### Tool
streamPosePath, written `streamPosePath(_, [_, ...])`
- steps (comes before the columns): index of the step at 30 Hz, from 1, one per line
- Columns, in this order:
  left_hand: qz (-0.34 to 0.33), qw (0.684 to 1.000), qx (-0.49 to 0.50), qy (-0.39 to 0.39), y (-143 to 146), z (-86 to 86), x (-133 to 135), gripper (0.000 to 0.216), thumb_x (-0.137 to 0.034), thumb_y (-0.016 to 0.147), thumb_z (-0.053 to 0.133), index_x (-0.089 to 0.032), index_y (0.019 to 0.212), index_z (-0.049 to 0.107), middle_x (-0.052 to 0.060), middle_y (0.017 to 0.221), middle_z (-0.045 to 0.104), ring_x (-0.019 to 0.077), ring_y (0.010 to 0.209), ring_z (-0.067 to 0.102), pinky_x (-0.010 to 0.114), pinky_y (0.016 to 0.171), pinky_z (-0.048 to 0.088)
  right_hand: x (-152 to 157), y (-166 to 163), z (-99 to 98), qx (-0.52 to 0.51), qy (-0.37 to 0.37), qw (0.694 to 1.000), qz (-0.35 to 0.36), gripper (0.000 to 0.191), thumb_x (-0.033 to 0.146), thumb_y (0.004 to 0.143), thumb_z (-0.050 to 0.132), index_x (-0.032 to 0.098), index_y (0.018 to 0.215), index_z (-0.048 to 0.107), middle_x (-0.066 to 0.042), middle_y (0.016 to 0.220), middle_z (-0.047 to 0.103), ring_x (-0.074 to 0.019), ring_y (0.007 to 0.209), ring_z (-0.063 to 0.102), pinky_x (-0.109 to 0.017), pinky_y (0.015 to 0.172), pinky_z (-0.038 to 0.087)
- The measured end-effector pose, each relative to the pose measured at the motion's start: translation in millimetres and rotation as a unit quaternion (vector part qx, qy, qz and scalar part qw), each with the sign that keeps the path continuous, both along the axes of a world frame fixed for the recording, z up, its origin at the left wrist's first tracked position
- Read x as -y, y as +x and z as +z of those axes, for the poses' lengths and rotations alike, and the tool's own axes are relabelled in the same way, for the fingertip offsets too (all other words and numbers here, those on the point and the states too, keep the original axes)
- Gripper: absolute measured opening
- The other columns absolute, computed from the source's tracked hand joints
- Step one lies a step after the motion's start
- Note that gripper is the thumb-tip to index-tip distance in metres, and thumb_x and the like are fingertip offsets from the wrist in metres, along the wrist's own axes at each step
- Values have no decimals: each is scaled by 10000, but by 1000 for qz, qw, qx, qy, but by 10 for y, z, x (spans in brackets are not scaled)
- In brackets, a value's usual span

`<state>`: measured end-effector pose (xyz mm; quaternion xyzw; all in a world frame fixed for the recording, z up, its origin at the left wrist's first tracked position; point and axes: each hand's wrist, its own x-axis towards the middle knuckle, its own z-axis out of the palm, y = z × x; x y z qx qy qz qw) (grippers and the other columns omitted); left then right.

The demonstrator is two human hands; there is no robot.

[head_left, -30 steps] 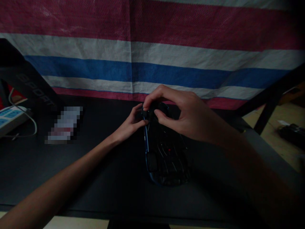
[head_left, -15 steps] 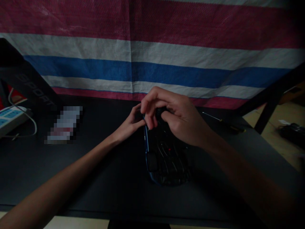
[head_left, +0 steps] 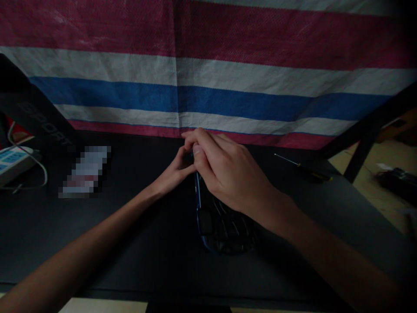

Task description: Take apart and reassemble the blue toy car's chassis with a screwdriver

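A toy car (head_left: 228,232) lies upside down on the dark table, its black underside up and a blue body edge showing along the left. My left hand (head_left: 176,171) grips the far left end of the car between thumb and fingers. Over the car's far half is my right hand (head_left: 224,169), back of the hand up. Its fingers are bent and closed near the far left corner, close to my left fingertips. Whatever is between the right fingers is hidden, as is most of the car's far end.
On the table's right side lies a screwdriver (head_left: 309,171). A blurred-out flat object (head_left: 86,171) rests to the left, near a white power strip (head_left: 16,163) with a cable. Behind the table hangs a striped sheet (head_left: 228,100). A dark frame post (head_left: 365,143) stands at right.
My right hand has moved left and turned palm down, with its fingers now at the car's far left corner. My left hand keeps its hold.
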<state>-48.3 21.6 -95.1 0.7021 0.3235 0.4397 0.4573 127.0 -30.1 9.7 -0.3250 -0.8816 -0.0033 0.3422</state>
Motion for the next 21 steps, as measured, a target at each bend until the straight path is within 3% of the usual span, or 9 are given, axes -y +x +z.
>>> streamPosePath(4, [18,999,-16,-31,7,49,41,708,-380,921,660,-183,1524,344,163,1586,451,371,1493,391,560,1248,323,-23,-28,-38,45,68,993,-87,242,137,1048,394,156,1152,612,-122,1092,709,-288,1060,613,-465,964,464])
streamPosePath(7, [22,998,-14,-60,12,73,71,760,-358,914,657,-195,1560,290,157,1646,373,361,1530,348,565,1272,271,-46,-30,-61,52,84,991,-92,262,117,1042,404,166,1199,608,-117,1131,701,-324,1134,575,-519,996,447])
streamPosePath(14, [6,997,13,-79,36,105,91,725,-345,917,664,-179,1535,325,174,1622,395,348,1524,359,545,1275,268,-101,99,72,-42,-20,998,48,317,24,972,458,225,1157,619,-100,1230,625,-258,1208,578,-456,1088,481])
streamPosePath(21, [-2,996,31,-80,39,90,70,765,-341,894,690,-194,1549,323,159,1590,454,352,1516,374,557,1273,269,-87,138,168,-130,-120,976,124,477,-99,816,424,220,1124,601,-51,1185,646,-190,1045,646,-372,966,540])
